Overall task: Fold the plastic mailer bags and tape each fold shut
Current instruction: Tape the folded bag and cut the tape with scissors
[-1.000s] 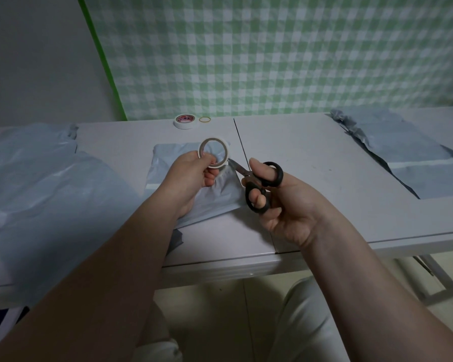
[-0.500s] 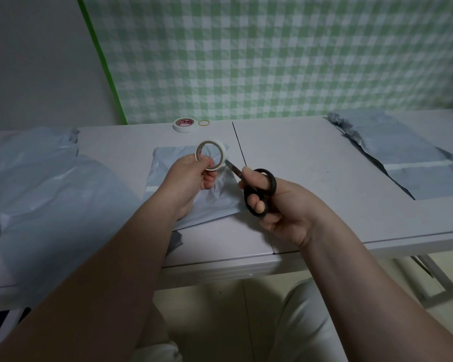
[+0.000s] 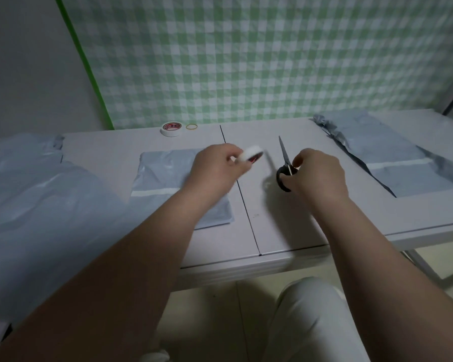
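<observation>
A folded grey mailer bag [image 3: 165,178] lies on the white table [image 3: 293,226] left of its centre seam. My left hand [image 3: 215,171] holds a white tape roll [image 3: 250,157] just above the bag's right edge; the roll is blurred. To the right of the seam, my right hand [image 3: 317,173] grips black-handled scissors [image 3: 285,165], blades together and pointing away from me, low over the table. A short white strip shows at the scissors' handle.
A second tape roll [image 3: 171,128] and a yellow rubber band [image 3: 191,126] lie at the table's back edge. A pile of grey mailers [image 3: 37,199] covers the left side, and flat mailers [image 3: 392,163] lie at the right. My knee [image 3: 306,309] is below the table's front edge.
Both hands have separated and dropped toward the table: the left hand moved the tape roll to the right and tilted it flat, the right hand swung the scissors right, blades now pointing away.
</observation>
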Tool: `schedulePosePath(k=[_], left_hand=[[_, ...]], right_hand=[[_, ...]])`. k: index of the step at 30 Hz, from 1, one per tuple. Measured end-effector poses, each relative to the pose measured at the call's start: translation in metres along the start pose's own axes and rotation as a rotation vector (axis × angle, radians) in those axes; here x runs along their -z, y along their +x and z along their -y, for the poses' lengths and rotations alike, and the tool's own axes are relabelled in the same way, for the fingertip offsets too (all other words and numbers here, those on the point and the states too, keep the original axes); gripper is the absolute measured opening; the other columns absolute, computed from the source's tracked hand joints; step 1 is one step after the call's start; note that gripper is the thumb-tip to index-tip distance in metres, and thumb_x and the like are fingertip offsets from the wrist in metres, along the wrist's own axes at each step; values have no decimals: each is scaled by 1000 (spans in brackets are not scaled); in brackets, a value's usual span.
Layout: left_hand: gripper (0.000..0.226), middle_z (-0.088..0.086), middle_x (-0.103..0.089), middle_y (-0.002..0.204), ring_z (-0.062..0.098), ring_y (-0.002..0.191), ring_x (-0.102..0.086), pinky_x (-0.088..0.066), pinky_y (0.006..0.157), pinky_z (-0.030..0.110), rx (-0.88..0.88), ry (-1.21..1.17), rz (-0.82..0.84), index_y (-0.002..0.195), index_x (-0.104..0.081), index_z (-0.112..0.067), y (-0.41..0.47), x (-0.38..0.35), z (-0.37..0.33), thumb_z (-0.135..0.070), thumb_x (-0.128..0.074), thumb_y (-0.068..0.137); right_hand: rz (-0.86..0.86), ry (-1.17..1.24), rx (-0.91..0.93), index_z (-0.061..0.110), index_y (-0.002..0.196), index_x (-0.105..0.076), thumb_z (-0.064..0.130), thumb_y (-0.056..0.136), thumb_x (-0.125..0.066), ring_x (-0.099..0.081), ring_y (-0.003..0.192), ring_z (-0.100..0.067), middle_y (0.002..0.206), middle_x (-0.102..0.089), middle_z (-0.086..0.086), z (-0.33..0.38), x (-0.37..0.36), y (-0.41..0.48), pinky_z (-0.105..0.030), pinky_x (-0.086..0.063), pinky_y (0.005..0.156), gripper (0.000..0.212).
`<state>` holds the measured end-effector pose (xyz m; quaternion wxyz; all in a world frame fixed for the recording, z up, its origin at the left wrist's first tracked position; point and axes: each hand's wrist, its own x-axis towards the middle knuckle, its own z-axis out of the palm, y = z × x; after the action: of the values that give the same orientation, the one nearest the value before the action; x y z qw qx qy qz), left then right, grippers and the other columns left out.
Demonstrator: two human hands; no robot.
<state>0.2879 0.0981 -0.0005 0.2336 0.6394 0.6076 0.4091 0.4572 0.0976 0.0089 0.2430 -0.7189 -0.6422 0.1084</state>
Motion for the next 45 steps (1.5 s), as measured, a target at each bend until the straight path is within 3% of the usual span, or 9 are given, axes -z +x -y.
schedulePosePath(k=[7, 15, 20, 25, 28, 32, 39, 43, 45], left_hand=[[28, 5, -65, 110, 28, 107, -53, -38, 80, 32, -242, 790, 162, 114, -65, -21, 1, -26, -14, -26, -51, 90], [27, 7, -66, 109, 27, 106, -55, -42, 93, 36, -214, 501, -6, 113, -67, -15, -11, 24, 17, -14, -51, 92], [32, 10, -52, 126, 33, 115, -48, -41, 96, 40, 61, 699, -88, 120, -62, -17, -31, 67, 57, -20, -51, 90], [52, 15, -47, 137, 31, 125, -42, -34, 102, 31, 452, 462, -186, 134, -49, -13, -36, 106, 77, -20, -61, 83], [59, 12, -51, 136, 27, 122, -48, -38, 100, 29, 567, 183, -194, 134, -50, -6, -32, 114, 77, -11, -71, 79], [48, 19, -58, 121, 24, 86, -59, -47, 76, 30, 704, -350, -179, 130, -52, -2, -32, 123, 74, 3, -64, 84], [38, 11, -59, 90, 17, 70, -57, -53, 45, 20, 758, -632, -176, 128, -52, -2, -37, 130, 75, 9, -50, 91], [38, 13, -59, 88, 19, 72, -59, -54, 47, 21, 772, -776, -109, 128, -49, -2, -43, 131, 74, 10, -46, 92], [37, 14, -62, 90, 22, 67, -66, -55, 45, 25, 774, -877, -74, 124, -50, -6, -45, 132, 69, 9, -48, 91]], right_hand=[[-10, -271, -46, 12, 65, -42, 9, 82, -57, -42, 67, -24, 67, -39, -3, -10, -3, 11, -25, -29, 54, 22], [-202, 41, 253, 9, 97, -68, 12, 89, -48, -59, 91, -31, 93, -68, -11, 27, -8, -7, -30, -38, 67, 22], [77, 199, 223, 13, 101, -63, 27, 90, -51, -58, 96, -26, 98, -66, -6, 74, -43, -18, -26, -33, 67, 21], [267, 131, 53, 12, 57, -41, 32, 86, -57, -42, 56, -22, 56, -42, -2, 89, -65, -10, -26, -21, 44, 39], [280, 157, -14, 10, 57, -41, 27, 83, -61, -42, 54, -18, 57, -43, -2, 92, -67, -6, -26, -23, 44, 37], [256, 170, -73, 10, 58, -40, 28, 82, -63, -40, 54, -19, 57, -42, -3, 89, -69, -6, -27, -21, 44, 38], [256, 458, -228, 6, 57, -44, 32, 80, -68, -49, 71, -26, 58, -45, -7, 79, -71, -10, -30, -36, 59, 42], [271, 614, -319, 2, 76, -56, 34, 86, -65, -55, 82, -27, 66, -42, -6, 80, -60, -13, -39, -49, 82, 35], [367, 818, -402, 3, 82, -58, 31, 90, -62, -59, 77, -25, 78, -55, -8, 81, -56, -11, -39, -53, 77, 29]])
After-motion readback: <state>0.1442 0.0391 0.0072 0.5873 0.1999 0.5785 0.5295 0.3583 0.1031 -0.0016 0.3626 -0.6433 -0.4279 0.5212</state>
